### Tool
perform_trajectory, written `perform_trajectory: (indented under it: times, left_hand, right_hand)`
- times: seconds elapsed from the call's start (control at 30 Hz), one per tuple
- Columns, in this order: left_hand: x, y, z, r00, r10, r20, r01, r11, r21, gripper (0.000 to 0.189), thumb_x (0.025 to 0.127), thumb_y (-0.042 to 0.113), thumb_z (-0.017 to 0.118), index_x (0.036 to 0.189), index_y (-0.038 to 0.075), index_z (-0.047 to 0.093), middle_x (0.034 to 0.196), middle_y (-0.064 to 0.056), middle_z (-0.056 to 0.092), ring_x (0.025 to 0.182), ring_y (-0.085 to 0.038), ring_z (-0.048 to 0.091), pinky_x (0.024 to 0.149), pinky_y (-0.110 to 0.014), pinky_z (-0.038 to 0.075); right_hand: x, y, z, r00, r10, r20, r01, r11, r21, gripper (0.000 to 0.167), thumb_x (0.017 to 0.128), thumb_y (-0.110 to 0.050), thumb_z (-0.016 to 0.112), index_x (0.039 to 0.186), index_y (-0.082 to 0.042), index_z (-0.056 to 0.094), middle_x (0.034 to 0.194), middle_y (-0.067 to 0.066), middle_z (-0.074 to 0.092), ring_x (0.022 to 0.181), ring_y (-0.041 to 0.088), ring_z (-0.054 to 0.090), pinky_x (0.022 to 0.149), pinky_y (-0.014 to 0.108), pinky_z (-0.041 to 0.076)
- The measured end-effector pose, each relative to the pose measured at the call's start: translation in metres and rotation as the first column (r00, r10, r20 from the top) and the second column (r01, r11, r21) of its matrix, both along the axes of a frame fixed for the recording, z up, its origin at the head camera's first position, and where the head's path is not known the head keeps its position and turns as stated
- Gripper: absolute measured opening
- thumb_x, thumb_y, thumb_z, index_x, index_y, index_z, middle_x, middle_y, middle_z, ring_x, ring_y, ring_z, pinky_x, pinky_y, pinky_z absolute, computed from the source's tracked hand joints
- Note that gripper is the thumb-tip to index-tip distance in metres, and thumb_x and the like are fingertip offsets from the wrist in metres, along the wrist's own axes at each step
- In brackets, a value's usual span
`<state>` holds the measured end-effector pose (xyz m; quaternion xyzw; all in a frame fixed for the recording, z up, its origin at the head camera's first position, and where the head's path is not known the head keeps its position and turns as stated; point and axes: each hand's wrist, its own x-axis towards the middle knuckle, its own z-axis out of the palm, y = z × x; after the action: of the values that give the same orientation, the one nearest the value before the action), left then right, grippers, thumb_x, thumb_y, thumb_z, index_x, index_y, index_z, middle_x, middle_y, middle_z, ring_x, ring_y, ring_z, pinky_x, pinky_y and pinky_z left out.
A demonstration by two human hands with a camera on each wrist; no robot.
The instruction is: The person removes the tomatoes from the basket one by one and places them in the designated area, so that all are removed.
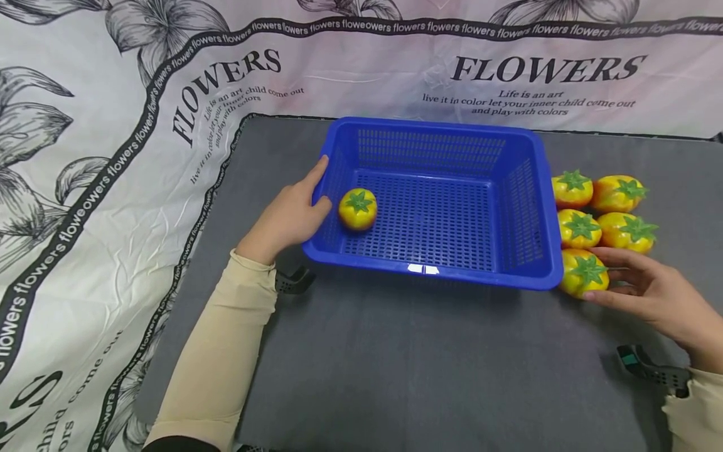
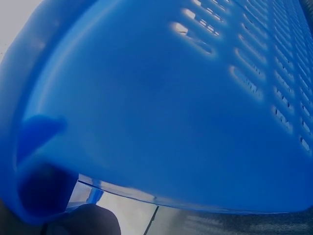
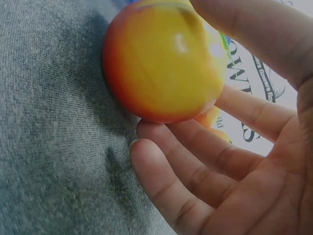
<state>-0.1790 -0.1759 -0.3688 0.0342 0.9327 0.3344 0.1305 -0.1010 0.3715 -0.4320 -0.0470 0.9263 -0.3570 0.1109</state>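
My left hand [image 1: 290, 216] grips the left rim of a blue plastic basket [image 1: 432, 270], index finger stretched along the edge and thumb at the rim. Its other fingers are mostly hidden; the left wrist view shows the basket's outer wall [image 2: 146, 112] up close. Inside the basket, near its left end, sits one yellow tomato [image 1: 358, 209] with a green star-shaped top. Outside the right end, my right hand [image 1: 661, 292] holds another yellow tomato [image 1: 584, 274] between thumb and fingers. The right wrist view shows this tomato's [image 3: 164, 63] reddish underside close to the grey cloth.
Several more tomatoes, such as the rear one [image 1: 618, 193] and the middle one [image 1: 580, 228], lie grouped along the basket's right side. Grey cloth [image 1: 407, 364] covers the table. White flower-printed fabric [image 1: 361, 75] borders it behind and at left.
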Motion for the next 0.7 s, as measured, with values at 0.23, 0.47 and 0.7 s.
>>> perform_trajectory:
  times: [0.23,0.47,0.7]
  left_hand:
    - [-0.001,-0.001,0.0,1.0,-0.007,-0.005,0.007,1.0,-0.002,0.074,0.105,0.03,0.045,0.17,0.035,0.01,0.101,-0.017,0.065,0.056,-0.027,0.064,0.055,-0.04,0.051]
    - [-0.001,-0.001,-0.003,1.0,-0.005,-0.004,0.005,1.0,0.0,0.074,0.105,0.03,0.045,0.17,0.034,0.01,0.107,-0.017,0.066,0.057,-0.027,0.065,0.058,-0.041,0.052]
    - [-0.002,-0.001,-0.002,1.0,-0.007,-0.007,0.007,1.0,0.004,0.074,0.104,0.03,0.045,0.17,0.035,0.01,0.109,-0.017,0.066,0.058,-0.026,0.066,0.059,-0.041,0.052]
  right_hand:
    - [0.001,-0.003,0.005,1.0,0.003,0.02,-0.004,1.0,0.022,0.079,0.096,-0.015,0.078,0.158,0.008,0.034,0.151,0.031,0.043,0.098,-0.02,0.039,0.068,0.009,0.047]
    - [0.005,0.001,0.006,0.999,0.006,0.035,-0.007,1.0,0.012,0.079,0.099,-0.014,0.074,0.16,0.01,0.028,0.149,0.043,0.037,0.099,-0.023,0.037,0.068,0.008,0.046]
    - [0.008,0.004,0.012,0.999,0.003,0.036,-0.004,1.0,0.03,0.079,0.101,-0.016,0.071,0.161,0.008,0.026,0.152,0.043,0.035,0.099,-0.023,0.037,0.068,0.008,0.046]
